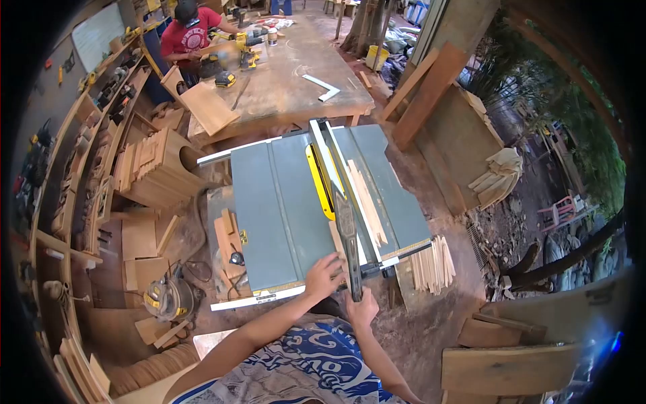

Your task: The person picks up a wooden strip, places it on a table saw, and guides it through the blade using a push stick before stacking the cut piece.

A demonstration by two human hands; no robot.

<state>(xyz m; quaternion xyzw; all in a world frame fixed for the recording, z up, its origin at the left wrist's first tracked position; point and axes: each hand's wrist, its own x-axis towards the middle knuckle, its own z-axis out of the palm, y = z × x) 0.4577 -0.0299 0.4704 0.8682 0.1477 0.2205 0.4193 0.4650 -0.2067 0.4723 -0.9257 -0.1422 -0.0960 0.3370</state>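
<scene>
A table saw with a grey top (259,215) stands in front of me. My right hand (362,310) is wrapped round the handle end of a long dark push stick (348,232), which points forward along the rip fence (330,151). My left hand (324,276) is at the saw's front edge, fingers stretched out beside a narrow wood strip (336,237) that the push stick partly covers. Ahead of the strip is the yellow throat plate (319,182). Several thin wood strips (366,205) lie right of the fence. The blade cannot be made out.
Behind the saw is a workbench (289,74) with a white square (321,87) and cordless drills (247,47); a person in a red shirt (190,34) works there. Cut strips (432,266) are stacked at the right front. A shop vacuum (171,296) stands left on the floor.
</scene>
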